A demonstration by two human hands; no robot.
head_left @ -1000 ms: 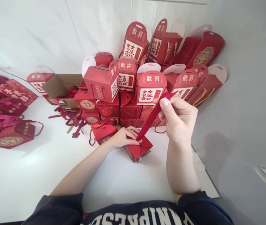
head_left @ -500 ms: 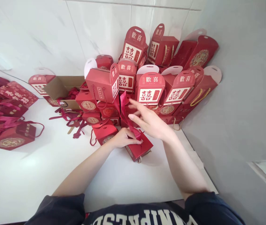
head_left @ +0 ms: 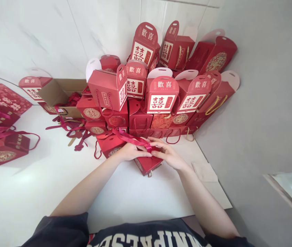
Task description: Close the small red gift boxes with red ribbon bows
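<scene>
A small red gift box (head_left: 146, 164) lies on the white table in front of me, with a beige cord at its near corner. A dark pink ribbon (head_left: 126, 136) rises from its top and trails to the left. My left hand (head_left: 133, 151) pinches the ribbon at the box's top from the left. From the right, my right hand (head_left: 168, 154) has its thumb and fingers closed at the same spot, meeting the left fingertips. The ribbon's base is partly hidden by the fingers. Just behind my left hand, another red box (head_left: 108, 143) touches the stack.
Stacked red gift boxes (head_left: 163, 96) rise behind my hands against the tiled wall. An open cardboard box (head_left: 55, 90) with ribbons stands left of them, loose ribbon tags (head_left: 77, 137) before it. Ribboned boxes (head_left: 5, 147) sit far left. A grey wall (head_left: 259, 103) bounds the right.
My right hand has come down from above to the box's top beside my left hand. The ribbon, upright before, now droops leftward. The view has shifted slightly.
</scene>
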